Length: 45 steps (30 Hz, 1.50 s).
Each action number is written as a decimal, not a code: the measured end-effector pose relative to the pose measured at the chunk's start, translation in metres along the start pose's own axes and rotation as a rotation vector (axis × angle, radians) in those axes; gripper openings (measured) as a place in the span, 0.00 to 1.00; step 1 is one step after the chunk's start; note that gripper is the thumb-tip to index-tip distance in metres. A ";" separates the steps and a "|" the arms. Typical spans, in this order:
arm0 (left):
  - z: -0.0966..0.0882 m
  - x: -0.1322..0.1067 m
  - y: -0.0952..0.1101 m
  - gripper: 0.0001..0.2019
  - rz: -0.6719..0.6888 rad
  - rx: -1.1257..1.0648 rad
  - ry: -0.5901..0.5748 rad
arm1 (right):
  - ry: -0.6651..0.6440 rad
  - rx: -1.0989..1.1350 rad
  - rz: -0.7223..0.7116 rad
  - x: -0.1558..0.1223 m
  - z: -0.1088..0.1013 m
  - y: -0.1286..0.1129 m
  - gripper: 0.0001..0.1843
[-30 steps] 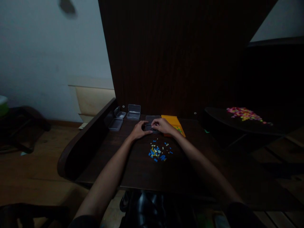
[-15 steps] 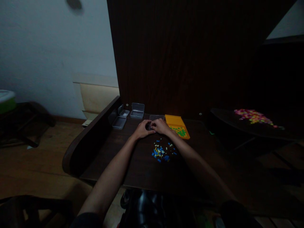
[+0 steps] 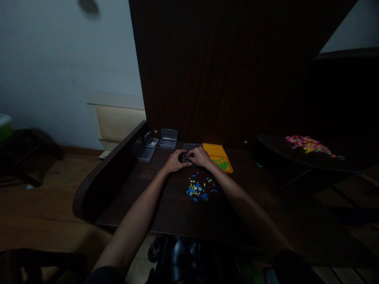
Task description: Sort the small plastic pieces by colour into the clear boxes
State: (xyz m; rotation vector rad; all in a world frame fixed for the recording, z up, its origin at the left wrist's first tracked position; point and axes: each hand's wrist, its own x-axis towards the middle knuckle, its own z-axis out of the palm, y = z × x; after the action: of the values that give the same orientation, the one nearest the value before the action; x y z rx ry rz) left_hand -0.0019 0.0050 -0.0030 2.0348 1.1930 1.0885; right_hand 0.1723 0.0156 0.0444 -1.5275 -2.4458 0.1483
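A transparent plastic box [image 3: 192, 146] lies on the dark wooden table at the back middle, its lid raised open behind my hands. My left hand [image 3: 174, 161] curves around the box's left side, thumb in front and fingers behind. Over the same box, my right hand [image 3: 200, 157] has its fingertips pinched together; whatever they hold is too small and dark to make out. Nearer to me, between my forearms, small blue, white and yellow pieces [image 3: 197, 190] lie in a loose pile. By my right wrist is an open orange case [image 3: 217, 150] with green pieces [image 3: 222, 163] inside.
Other transparent boxes, one open [image 3: 168, 142], one shallow [image 3: 145, 154] and one small [image 3: 152, 141], stand at the back left. A raised side panel [image 3: 109, 173] edges the table's left. On a dark surface to the right lie many pink and yellow bits [image 3: 309, 144].
The whole view has shifted slightly, with things now a little further left. My left hand's thumb and fingers look slightly wider apart around the box; the right hand keeps its pinch.
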 end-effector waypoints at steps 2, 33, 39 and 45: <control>-0.001 0.000 0.001 0.29 -0.010 0.002 0.000 | -0.005 0.001 -0.005 -0.001 -0.001 0.003 0.11; -0.001 -0.001 0.000 0.30 -0.034 0.000 -0.003 | -0.096 0.354 -0.184 -0.077 -0.022 0.032 0.02; -0.001 0.000 -0.002 0.30 -0.036 -0.007 -0.006 | 0.046 0.359 -0.128 -0.050 -0.033 0.036 0.09; 0.000 -0.001 -0.002 0.30 -0.029 -0.025 -0.008 | 0.015 0.112 -0.078 -0.022 -0.022 0.027 0.10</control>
State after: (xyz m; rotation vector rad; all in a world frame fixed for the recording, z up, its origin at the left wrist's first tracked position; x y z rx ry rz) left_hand -0.0031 0.0054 -0.0048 1.9953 1.1952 1.0750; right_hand 0.2109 0.0071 0.0565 -1.3806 -2.4372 0.2535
